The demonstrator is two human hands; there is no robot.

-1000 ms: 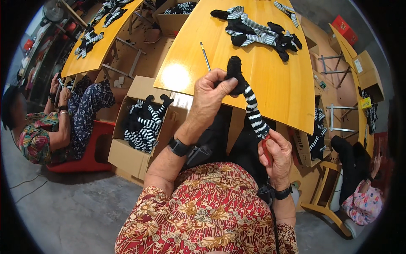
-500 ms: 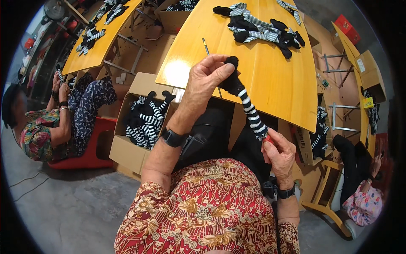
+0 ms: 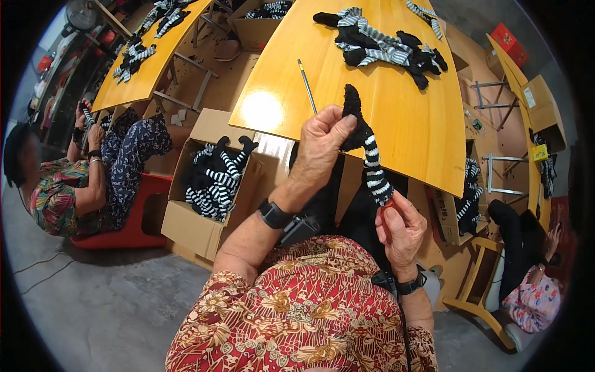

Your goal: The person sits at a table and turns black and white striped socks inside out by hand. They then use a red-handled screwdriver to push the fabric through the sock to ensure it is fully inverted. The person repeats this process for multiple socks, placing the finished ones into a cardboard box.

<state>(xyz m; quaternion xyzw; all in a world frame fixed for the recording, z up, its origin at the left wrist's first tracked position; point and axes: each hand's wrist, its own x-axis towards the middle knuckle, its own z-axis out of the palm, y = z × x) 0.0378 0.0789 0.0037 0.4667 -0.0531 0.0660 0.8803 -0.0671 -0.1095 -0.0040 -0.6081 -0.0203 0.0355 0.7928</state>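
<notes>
Between my hands is a fuzzy black-and-white striped fabric tube with a black foot-shaped end (image 3: 374,164), like a small stuffed leg. My left hand (image 3: 322,146) pinches the black end between thumb and fingers, over the table's near edge. Lower down, my right hand (image 3: 401,232) is closed round a small red handle (image 3: 388,209) at the tube's striped open end. Whatever part of that tool lies inside the tube is hidden. A thin dark rod with a yellow end (image 3: 304,77) lies on the table, just beyond my left hand.
A heap of grey-striped and black fabric pieces (image 3: 378,46) lies on the yellow table (image 3: 273,80). An open carton (image 3: 186,220) of striped legs stands at left, another carton (image 3: 445,214) at right. One person (image 3: 68,186) sits at far left, another (image 3: 533,297) at far right.
Both hands stay on the striped piece. My left hand has moved right and lower, and the black end now points more upright. The tube hangs steeper and looks shorter between my hands.
</notes>
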